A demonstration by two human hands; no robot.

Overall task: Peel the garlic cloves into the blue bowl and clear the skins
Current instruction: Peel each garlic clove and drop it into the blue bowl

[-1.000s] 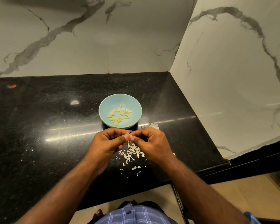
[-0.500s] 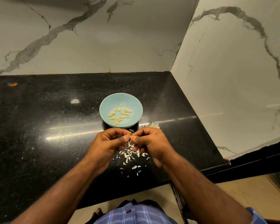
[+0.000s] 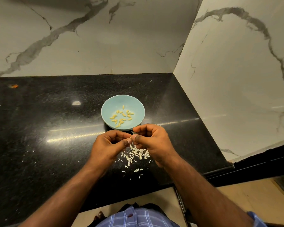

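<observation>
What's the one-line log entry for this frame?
phase: peeling | left hand + right hand: pinching a clove, mostly hidden | blue bowl: peeled cloves inside | skins: loose on counter, uncleared

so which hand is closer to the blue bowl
Right. The right hand reaches the near rim of the blue bowl in the picture; the left hand sits lower, short of it.

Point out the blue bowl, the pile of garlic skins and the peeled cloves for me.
blue bowl (image 3: 108,110): head view, bare inner wall on its left side.
garlic skins (image 3: 135,154): head view, middle of the pile on the counter between the hands.
peeled cloves (image 3: 121,116): head view, centre of the cluster in the bowl.
</observation>
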